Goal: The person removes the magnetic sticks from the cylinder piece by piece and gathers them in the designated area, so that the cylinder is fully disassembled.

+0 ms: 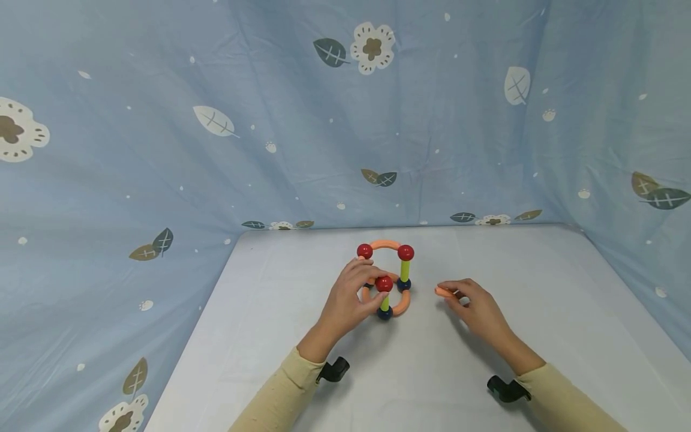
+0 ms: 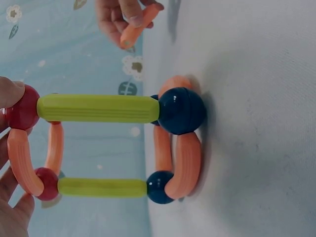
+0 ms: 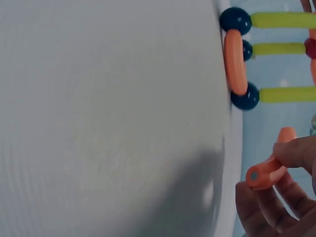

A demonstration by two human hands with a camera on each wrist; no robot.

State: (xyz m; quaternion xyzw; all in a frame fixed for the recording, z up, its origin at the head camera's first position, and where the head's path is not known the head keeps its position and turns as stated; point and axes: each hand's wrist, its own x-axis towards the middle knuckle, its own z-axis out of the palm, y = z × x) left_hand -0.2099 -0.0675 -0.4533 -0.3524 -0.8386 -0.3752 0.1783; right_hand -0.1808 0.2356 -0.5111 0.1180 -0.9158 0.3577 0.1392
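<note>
A frame of magnetic rods and balls stands on the table. Curved orange rods (image 1: pixel 402 302) join navy balls (image 1: pixel 403 284) at its base, and upright lime-green rods (image 1: pixel 405 270) lead up to red balls (image 1: pixel 406 252). My left hand (image 1: pixel 345 300) holds the frame's top, its thumb on the front red ball (image 2: pixel 23 107); part of the frame hides behind those fingers. To the right of the frame, my right hand (image 1: pixel 477 309) pinches a loose curved orange rod (image 3: pixel 269 170) between thumb and fingers, above the table and apart from the frame. One rod end faces the right wrist camera.
The white-covered table (image 1: pixel 270 336) spreads around both hands. Behind it and along its sides hangs a blue curtain (image 1: pixel 302 150) printed with leaves and flowers. Black camera mounts (image 1: pixel 507 390) sit on both wrists.
</note>
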